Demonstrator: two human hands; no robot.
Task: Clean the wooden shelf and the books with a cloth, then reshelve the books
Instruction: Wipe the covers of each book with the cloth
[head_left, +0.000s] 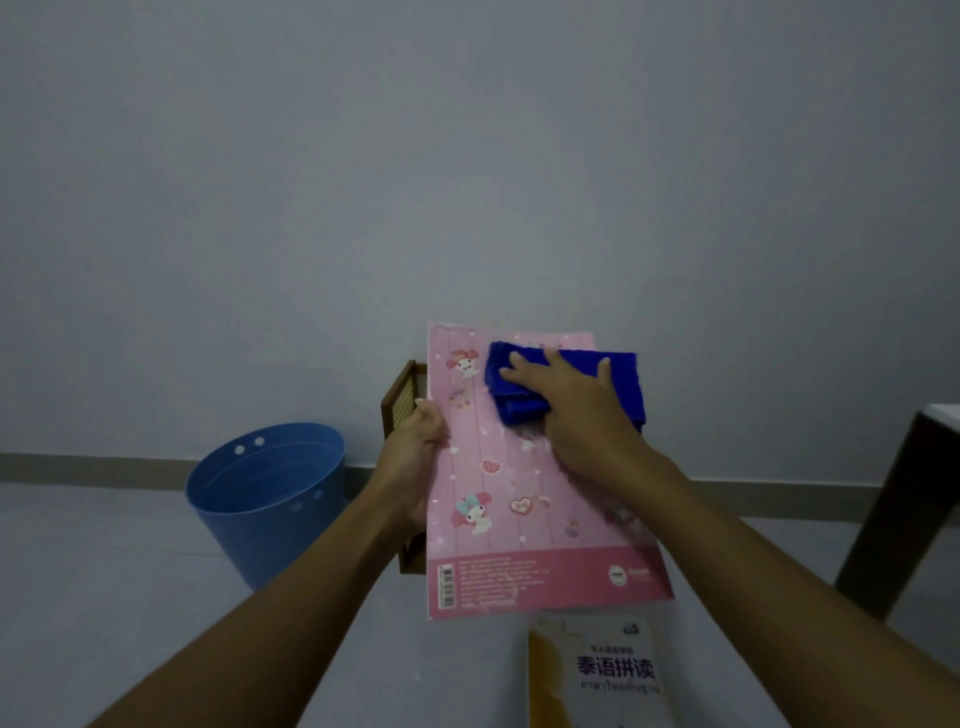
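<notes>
A bare grey wall (467, 156) meets a pale floor (104, 571), where a blue bucket (270, 499) stands left of a small wooden shelf (400, 400). The left grip (415, 447) clasps the edge of a pink book (519, 519) held in front of the shelf. The right grip (576, 410), fingers flat, presses a blue cloth (623, 374) on its cover. Below lies a second book (597, 675) titled "泰语拼读".

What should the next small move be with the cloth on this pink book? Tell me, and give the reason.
Probably draw the blue cloth down the pink book toward its barcode. The right hand presses the cloth flat on the book's far end, the left hand grips the book's left edge to steady it, and the near half lies outside the cloth.
</notes>
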